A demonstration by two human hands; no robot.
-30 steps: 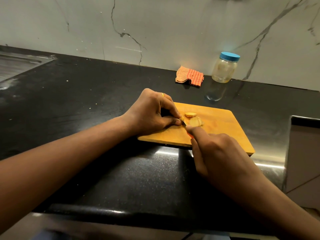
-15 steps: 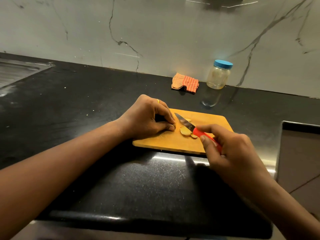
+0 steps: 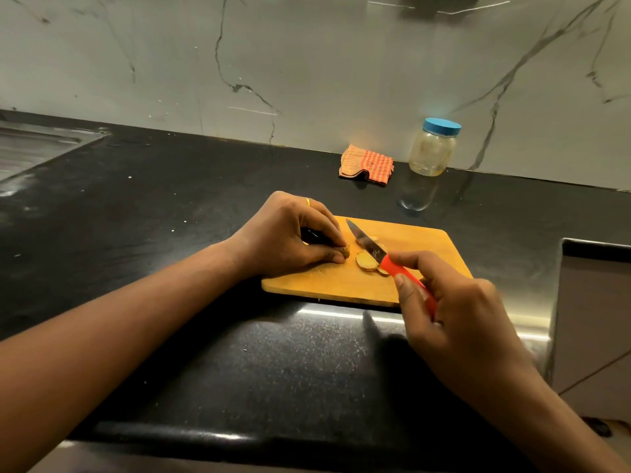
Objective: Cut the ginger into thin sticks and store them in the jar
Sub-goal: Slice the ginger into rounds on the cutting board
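Knife [image 3: 367,243] raised off slices [image 3: 367,261] (right grip [image 3: 457,315] round handle [image 3: 392,266]), left grip [image 3: 290,233] pinching ginger stub [image 3: 345,251]

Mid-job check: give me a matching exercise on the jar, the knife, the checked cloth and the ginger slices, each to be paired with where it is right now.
Things:
1. jar
2. knife
3. checked cloth
4. ginger slices

Places:
A. gripped by the right hand
B. lying on the cutting board
C. standing by the wall, blue lid on
D. lying on the counter, left of the jar

Pairs: 1-C, 2-A, 3-D, 4-B.
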